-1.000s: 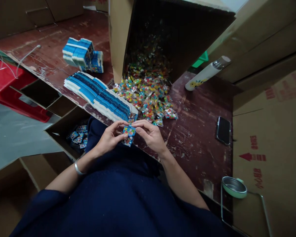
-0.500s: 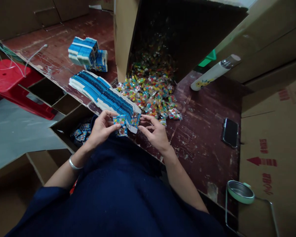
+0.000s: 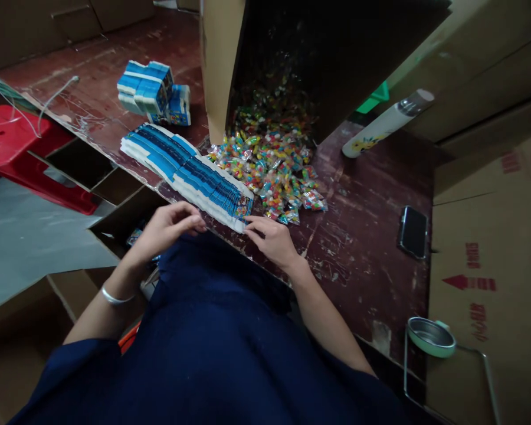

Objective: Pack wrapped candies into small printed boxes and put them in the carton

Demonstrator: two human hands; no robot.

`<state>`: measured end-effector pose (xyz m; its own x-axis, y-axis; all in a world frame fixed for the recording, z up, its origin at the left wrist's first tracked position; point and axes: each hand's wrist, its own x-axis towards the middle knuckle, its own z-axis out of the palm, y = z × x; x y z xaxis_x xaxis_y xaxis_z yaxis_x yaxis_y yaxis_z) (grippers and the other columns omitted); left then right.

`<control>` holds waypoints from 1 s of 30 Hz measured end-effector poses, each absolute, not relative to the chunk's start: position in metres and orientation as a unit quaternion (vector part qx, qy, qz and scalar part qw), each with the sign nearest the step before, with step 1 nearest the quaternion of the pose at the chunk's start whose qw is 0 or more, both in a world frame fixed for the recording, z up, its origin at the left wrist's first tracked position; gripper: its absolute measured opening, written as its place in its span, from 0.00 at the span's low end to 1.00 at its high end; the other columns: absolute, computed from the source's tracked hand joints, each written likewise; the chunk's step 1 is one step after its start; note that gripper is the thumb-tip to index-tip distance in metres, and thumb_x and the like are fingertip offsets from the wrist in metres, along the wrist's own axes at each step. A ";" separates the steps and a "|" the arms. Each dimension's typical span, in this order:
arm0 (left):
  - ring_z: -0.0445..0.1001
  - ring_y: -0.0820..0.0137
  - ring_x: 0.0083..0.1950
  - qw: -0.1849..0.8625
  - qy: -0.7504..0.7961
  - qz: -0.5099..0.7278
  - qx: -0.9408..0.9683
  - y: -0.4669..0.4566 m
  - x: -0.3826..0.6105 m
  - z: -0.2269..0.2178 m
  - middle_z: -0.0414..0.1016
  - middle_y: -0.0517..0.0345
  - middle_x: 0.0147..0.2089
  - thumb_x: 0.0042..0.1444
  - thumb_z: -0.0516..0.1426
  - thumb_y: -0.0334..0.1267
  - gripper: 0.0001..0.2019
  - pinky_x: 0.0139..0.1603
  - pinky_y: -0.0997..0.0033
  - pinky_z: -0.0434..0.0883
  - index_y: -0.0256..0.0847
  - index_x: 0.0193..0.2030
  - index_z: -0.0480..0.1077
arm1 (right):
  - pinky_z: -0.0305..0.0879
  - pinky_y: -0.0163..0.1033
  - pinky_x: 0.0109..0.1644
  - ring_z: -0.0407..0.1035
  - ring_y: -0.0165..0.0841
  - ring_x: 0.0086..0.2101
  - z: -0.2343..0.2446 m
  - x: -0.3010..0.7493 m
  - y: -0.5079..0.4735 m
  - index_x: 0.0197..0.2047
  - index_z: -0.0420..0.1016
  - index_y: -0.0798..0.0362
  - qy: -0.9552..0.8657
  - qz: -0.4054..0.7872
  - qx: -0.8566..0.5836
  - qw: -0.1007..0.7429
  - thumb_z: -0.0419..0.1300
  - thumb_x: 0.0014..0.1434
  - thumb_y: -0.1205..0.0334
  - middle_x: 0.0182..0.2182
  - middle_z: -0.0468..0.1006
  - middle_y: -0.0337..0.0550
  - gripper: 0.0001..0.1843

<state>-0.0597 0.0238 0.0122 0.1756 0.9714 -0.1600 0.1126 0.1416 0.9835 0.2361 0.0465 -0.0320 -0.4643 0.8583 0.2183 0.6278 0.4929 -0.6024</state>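
Note:
My left hand [image 3: 170, 231] is over the table's front edge, left of the row, with thumb and fingers slightly apart and no packet in it. At the near end of a long row of flattened blue-and-white cartons [image 3: 186, 171], my right hand [image 3: 272, 241] pinches the edge of the front carton [image 3: 243, 206], which carries a colourful print. Just behind this hand lies a heap of clear packets of coloured candy [image 3: 274, 171], spilling from a tipped cardboard box [image 3: 216, 71]. Small blue packets [image 3: 135, 236] show partly in an open box below the left hand.
Bundled blue cartons [image 3: 146, 88] stand at the back left of the dark red table [image 3: 336, 236]. To the right are a white flask [image 3: 384, 125], a phone [image 3: 413, 232], a green-rimmed cup holder [image 3: 431, 337] and a large cardboard box [image 3: 491, 236]. A red stool [image 3: 9, 136] stands at left.
The small blue packet has left my left hand, which has moved left. The front carton, held out from the row before, now lies against it, with my right hand still at its edge.

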 end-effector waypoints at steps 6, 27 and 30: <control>0.85 0.64 0.40 0.690 0.425 0.360 0.462 0.024 -0.005 -0.016 0.85 0.48 0.39 0.55 0.68 0.56 0.23 0.37 0.70 0.79 0.36 0.35 0.73 | 0.71 0.57 0.66 0.74 0.48 0.61 -0.032 0.236 0.044 0.54 0.79 0.49 -0.824 0.190 -0.462 0.268 0.71 0.60 0.58 0.60 0.80 0.52 0.19; 0.85 0.55 0.51 0.797 0.334 0.457 0.212 0.029 0.019 -0.016 0.86 0.42 0.45 0.58 0.69 0.52 0.22 0.56 0.57 0.79 0.33 0.45 0.75 | 0.82 0.44 0.54 0.82 0.39 0.51 -0.015 0.223 0.006 0.54 0.78 0.46 -0.853 0.032 -0.278 0.440 0.63 0.64 0.74 0.49 0.87 0.46 0.18; 0.85 0.54 0.52 0.802 0.312 0.464 0.209 0.030 0.021 -0.013 0.86 0.43 0.48 0.52 0.73 0.47 0.23 0.58 0.57 0.78 0.34 0.48 0.75 | 0.81 0.47 0.56 0.80 0.41 0.52 -0.008 0.219 0.000 0.60 0.75 0.47 -0.859 0.103 -0.272 0.422 0.65 0.65 0.68 0.49 0.86 0.47 0.20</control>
